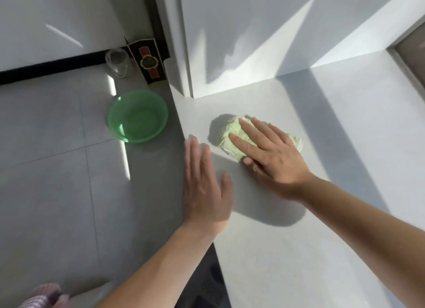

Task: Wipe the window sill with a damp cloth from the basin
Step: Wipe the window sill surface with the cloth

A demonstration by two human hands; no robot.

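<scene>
wiping under way; right hand (273, 153) spread flat, pressing the green cloth (226, 133) onto the window sill (322, 192); left hand (203, 188) flat and empty at the sill edge; basin (138, 116) sits on the floor; next, sweep toward unwiped areas.

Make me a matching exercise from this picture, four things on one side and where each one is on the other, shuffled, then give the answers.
Things:
1. green basin
2. green cloth
3. left hand
4. clear plastic cup

Places:
A. flat on the window sill at its near edge, touching no cloth
B. on the floor tiles, beside the sill's edge
C. bunched on the sill under the right hand
D. on the floor against the wall, next to a dark box

Pairs: 1-B, 2-C, 3-A, 4-D
</scene>
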